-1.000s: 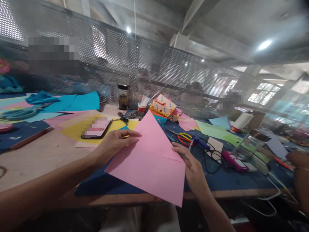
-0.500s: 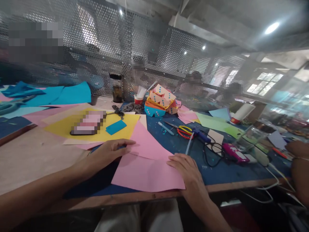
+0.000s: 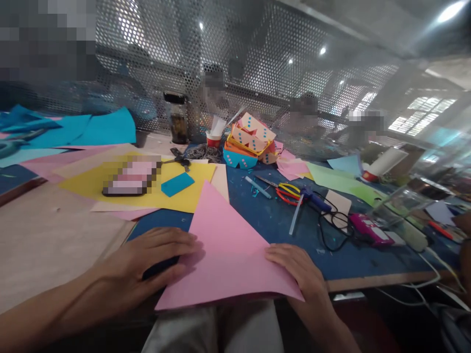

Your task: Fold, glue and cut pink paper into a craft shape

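A sheet of pink paper, now a triangle shape with its point toward the back, lies in front of me and overhangs the table's front edge. My left hand holds its left edge, fingertips on top and the thumb apart from them, lower down the same edge. On the right edge, my right hand grips the sheet with its fingers over the top; that thumb is hidden. Beyond the paper's tip, a small blue paper rectangle rests on a yellow sheet.
A phone and keys lie at left. Scissors, a glue gun with its cord, and a magenta device are at right. Decorated paper bands, a cup and a bottle stand behind.
The pink paper has come closer to me and over the table edge. Its visible shape is now one smooth triangle; the earlier crossing edge no longer shows. Both hands moved with it.
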### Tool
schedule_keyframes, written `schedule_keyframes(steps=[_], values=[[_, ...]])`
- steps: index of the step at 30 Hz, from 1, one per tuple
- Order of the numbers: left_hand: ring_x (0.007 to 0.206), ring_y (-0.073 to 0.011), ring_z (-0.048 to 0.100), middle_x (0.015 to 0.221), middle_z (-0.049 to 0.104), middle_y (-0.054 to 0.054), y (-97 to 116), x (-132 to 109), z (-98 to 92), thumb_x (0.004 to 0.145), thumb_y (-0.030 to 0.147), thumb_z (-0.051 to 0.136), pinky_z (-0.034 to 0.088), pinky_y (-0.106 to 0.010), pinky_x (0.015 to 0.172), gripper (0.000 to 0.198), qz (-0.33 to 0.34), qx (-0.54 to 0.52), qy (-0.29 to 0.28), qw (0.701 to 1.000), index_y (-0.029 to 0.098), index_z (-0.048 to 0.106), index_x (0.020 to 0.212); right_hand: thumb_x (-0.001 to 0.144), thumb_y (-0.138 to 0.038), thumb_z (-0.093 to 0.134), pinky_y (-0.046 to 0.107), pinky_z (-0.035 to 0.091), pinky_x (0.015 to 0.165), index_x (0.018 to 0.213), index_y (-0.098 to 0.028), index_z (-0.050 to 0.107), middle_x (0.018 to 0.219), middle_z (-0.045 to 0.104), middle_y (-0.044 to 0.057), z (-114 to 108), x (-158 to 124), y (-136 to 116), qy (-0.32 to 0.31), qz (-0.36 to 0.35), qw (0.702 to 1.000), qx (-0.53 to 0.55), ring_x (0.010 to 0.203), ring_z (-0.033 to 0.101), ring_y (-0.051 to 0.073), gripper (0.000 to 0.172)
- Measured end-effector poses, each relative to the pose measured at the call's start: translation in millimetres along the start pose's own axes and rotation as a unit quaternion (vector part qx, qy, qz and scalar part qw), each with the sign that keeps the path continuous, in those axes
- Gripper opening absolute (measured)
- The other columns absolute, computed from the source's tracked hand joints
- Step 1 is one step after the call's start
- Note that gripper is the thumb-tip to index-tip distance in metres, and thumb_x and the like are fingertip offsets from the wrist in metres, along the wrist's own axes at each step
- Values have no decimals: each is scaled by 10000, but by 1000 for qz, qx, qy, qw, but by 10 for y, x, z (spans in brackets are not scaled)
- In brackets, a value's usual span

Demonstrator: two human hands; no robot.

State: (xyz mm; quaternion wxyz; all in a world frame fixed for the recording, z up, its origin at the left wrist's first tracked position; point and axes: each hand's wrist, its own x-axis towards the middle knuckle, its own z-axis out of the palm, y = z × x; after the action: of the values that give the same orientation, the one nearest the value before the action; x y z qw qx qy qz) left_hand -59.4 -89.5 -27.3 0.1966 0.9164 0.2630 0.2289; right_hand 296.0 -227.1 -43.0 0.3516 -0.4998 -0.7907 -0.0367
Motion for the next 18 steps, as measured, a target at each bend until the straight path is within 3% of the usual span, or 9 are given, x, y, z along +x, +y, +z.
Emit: schedule_keyframes(steps=[3,7,9,11,14,18], values=[[1354,-272,654,1464,699,-7,-38,-84,-43,965,438,711,497,-460,1195,487,6,12,-51,999,434,643,1447,994,-250,613,406,593,961,1266,-226,698,1184,789,88,2,-3,9,9,10,1000,11,1123,741,265,286],[1383,-319,635,1483,682,-18,-76,-178,-69,808,581,849,405,-527,1258,731,-11,-13,-57,998,464,597,1484,967,-185,602,399,600,940,1248,-234,714,1169,780,85,19,-21,8,21,36,999,25,1106,733,258,306],[1402,-339,615,1495,672,-26,-63,-226,-58,795,679,814,364,-547,1279,741,-19,-44,-46,998,467,609,1474,944,-157,590,403,597,935,1243,-229,723,1176,765,91,24,-35,6,21,49,998,26,1104,723,261,335],[1448,-337,569,1538,636,-22,-40,-267,-47,919,706,651,320,-560,1299,620,-30,-57,-32,997,463,601,1487,931,-151,584,407,591,927,1241,-230,728,1178,752,94,26,-52,7,23,59,998,24,1097,714,267,351],[1504,-269,510,1588,588,19,-25,-293,-57,1078,444,431,315,-523,1311,473,-23,-16,-40,999,463,535,1539,950,-166,583,413,576,931,1262,-233,717,1195,735,96,26,-81,20,20,67,997,24,1111,696,273,346],[1467,-245,555,1583,594,15,-34,-249,-108,994,229,526,378,-503,1286,649,43,55,-74,995,445,441,1600,985,-217,579,415,548,960,1307,-216,684,1235,711,102,29,-125,42,5,67,998,18,1147,665,274,339]])
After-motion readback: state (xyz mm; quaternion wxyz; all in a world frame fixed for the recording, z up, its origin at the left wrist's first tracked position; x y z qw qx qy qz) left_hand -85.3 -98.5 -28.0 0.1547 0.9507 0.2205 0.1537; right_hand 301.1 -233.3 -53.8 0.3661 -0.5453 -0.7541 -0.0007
